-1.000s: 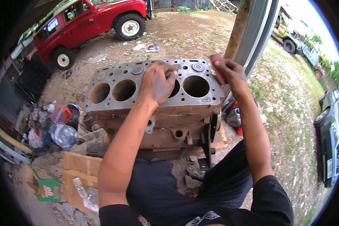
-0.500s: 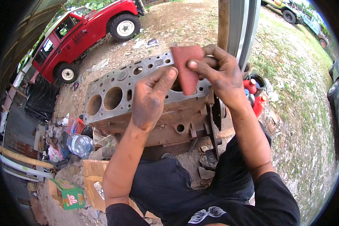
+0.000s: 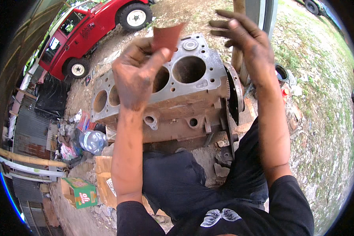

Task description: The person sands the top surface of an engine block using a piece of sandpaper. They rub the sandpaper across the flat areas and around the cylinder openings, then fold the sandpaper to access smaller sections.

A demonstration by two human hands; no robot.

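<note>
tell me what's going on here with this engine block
A person's left hand pinches a reddish-brown sheet between thumb and fingers, raised over the engine block. The right hand is up beyond the block's right end, fingers spread, with nothing visible in it. The block's flat top faces up, with large round bores showing. A red vehicle stands beyond it.

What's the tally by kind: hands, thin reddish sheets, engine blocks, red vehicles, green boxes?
Hands: 2, left hand and right hand
Reddish sheet: 1
Engine block: 1
Red vehicle: 1
Green box: 1
Total: 6
</note>
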